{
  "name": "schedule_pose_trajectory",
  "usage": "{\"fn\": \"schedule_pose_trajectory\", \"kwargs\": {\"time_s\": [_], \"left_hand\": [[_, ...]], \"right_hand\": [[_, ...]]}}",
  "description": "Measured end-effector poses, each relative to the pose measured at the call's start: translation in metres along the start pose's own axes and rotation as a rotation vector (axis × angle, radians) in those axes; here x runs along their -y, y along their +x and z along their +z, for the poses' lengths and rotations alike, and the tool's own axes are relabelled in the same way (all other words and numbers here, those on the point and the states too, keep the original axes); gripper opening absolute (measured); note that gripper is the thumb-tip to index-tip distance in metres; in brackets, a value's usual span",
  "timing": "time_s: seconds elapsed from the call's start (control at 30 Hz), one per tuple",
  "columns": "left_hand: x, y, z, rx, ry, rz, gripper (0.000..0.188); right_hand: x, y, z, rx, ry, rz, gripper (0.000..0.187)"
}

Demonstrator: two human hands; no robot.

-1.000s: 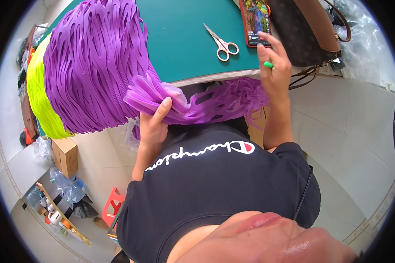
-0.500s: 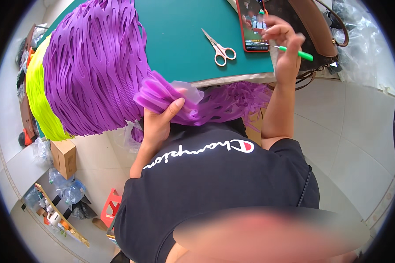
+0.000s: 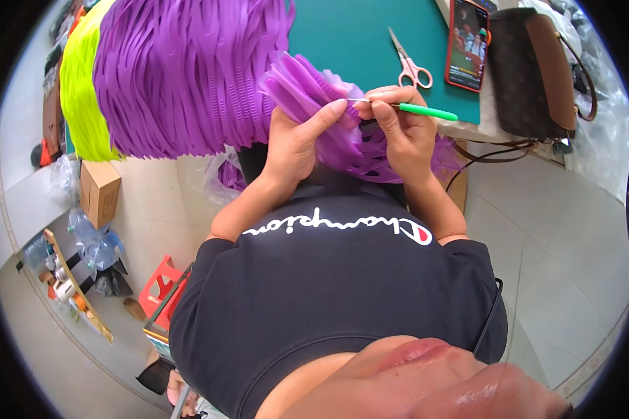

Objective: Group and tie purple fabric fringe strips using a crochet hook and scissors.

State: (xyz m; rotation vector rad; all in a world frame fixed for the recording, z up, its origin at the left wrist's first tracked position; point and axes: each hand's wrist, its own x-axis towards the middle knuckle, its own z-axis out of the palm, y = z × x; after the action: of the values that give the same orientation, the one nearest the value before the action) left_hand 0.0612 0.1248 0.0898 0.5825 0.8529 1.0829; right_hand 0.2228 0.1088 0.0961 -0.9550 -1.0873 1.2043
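My left hand (image 3: 292,145) grips a folded bundle of soft translucent purple strips (image 3: 300,82), its thumb stretched along the near side. Loose strips trail from the bundle across my lap. Close by, my right hand (image 3: 407,136) pinches a thin pick with a green handle (image 3: 430,112). Its slim metal shaft points left and reaches my left thumb and the bundle's edge. Whether the tip is hooked or inside a strip is too small to tell. Behind my left hand lies a big pile of purple slotted strips (image 3: 189,77), with neon yellow strips (image 3: 84,87) at its left.
On the green table mat (image 3: 349,42) lie pink-handled scissors (image 3: 414,73). A phone (image 3: 466,45) with a lit screen and a brown handbag (image 3: 531,77) are at the right. A cardboard box (image 3: 99,195) and a red plastic stool (image 3: 162,288) stand on the floor at left.
My right hand has come from beside the phone, down and left, to the purple bundle with the pick. The view has shifted, so the table things appear farther right.
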Motion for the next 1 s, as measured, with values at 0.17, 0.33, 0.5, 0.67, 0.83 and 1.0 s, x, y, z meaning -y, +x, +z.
{"fn": "schedule_pose_trajectory", "kwargs": {"time_s": [0.17,0.33,0.5,0.67,0.83,1.0], "left_hand": [[-0.002,-0.001,-0.002,0.013,-0.043,0.011,0.019],[-0.002,-0.002,0.000,0.005,-0.044,0.026,0.019],[-0.001,-0.001,0.005,-0.021,-0.033,0.067,0.018],[0.000,-0.002,0.004,-0.002,0.006,0.057,0.016],[0.002,-0.004,0.001,-0.026,0.051,0.069,0.017],[0.007,-0.005,-0.003,0.018,0.211,0.137,0.019]], "right_hand": [[-0.004,0.000,0.000,0.025,-0.027,-0.002,0.015],[-0.004,0.000,0.000,0.022,-0.033,-0.006,0.015],[-0.003,0.000,-0.003,0.053,-0.097,-0.025,0.014],[-0.006,-0.003,-0.006,0.046,-0.172,-0.064,0.011],[-0.004,-0.002,-0.005,0.070,-0.245,-0.132,0.008],[0.006,0.005,-0.002,0.083,-0.776,-0.516,0.012]]}}
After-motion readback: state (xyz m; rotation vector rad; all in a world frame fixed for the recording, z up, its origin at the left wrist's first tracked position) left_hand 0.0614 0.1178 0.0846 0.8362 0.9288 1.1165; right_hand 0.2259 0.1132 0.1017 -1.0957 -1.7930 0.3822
